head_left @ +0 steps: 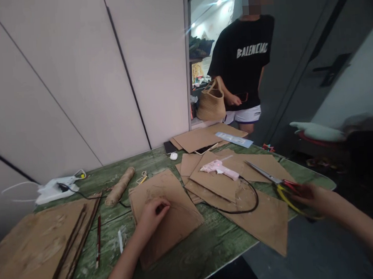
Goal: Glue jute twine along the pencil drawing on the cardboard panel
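My left hand rests over a square cardboard piece, its thumb and fingers pinched together. Whatever they may hold is too small to make out; thin loose fibres lie on the cardboard just beyond. At the table's right edge, my right hand is closed around the handles of a pair of scissors, one handle red and one yellow. The metal blades point away to the left, over cardboard sheets. A pink glue gun lies on stacked cardboard between my hands.
A twine roll, a pencil and a white power strip are on the left, near stacked cardboard. The glue gun's black cord loops across the sheets. Behind the table stands a person with a woven basket.
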Action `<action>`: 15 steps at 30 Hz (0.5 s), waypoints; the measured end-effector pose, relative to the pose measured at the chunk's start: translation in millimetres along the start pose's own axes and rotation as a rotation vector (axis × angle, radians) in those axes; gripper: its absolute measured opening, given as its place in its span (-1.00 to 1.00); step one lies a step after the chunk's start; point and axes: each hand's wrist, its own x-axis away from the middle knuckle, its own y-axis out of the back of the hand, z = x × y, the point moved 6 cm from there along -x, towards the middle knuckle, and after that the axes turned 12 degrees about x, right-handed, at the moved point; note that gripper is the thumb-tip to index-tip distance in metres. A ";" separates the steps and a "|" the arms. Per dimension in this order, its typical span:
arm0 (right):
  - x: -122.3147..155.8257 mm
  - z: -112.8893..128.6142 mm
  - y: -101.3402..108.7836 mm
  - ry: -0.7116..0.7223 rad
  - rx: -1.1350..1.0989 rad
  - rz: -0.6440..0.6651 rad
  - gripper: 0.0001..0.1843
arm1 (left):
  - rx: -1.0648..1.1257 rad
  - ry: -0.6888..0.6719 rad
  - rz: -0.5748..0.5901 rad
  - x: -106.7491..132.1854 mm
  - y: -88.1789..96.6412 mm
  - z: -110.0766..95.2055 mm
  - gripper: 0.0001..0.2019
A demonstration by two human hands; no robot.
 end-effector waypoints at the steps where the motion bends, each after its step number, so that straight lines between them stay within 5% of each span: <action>1: -0.6 1.1 -4.4 0.001 0.033 0.127 -0.66 | 0.003 -0.003 0.002 0.6 -0.3 -0.4 -0.81; 3: 3.4 8.8 -3.5 0.022 0.081 0.274 -0.69 | 0.010 -0.012 0.007 1.7 -0.8 -1.3 -0.83; 6: 16.7 40.0 23.1 0.124 -0.012 0.081 -0.88 | 0.017 -0.031 0.014 2.3 -0.6 -2.5 -0.84; 8: 31.0 74.3 32.5 0.269 -0.165 0.036 -0.83 | 0.019 -0.044 0.019 2.1 -0.2 -2.7 -0.84; 11: 46.3 133.1 28.4 0.453 -0.330 0.113 -0.62 | 0.020 -0.062 0.022 1.2 0.6 -1.9 -0.84; 15: 39.4 194.6 5.6 0.508 -0.188 0.177 -0.57 | 0.020 -0.073 0.010 1.3 2.1 -0.9 -0.85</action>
